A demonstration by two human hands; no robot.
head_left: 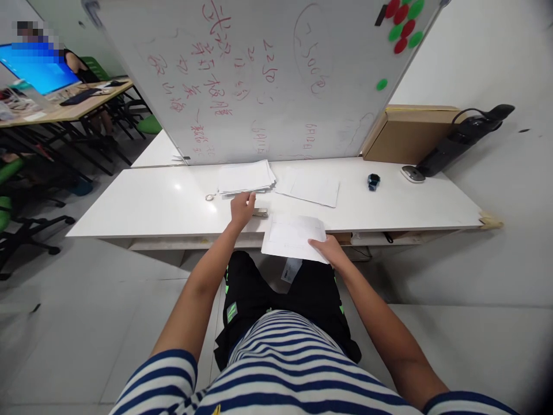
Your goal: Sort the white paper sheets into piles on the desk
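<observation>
Right hand [330,248] is pinching a white sheet of paper [294,236] by its near corner; it's flat, faintly printed, and hangs half off the worktop [142,202] edge. Left hand [242,208] rests loosely curled on a small stapler [260,212], just below the paper stack [246,176].

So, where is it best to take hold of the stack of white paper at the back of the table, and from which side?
Grip the stack of white paper at its near long edge, coming from the front. The whiteboard stands just behind it, so the back is blocked. The left hand is already at that near edge; the sheets look loose, so pinch the whole thickness.
</observation>
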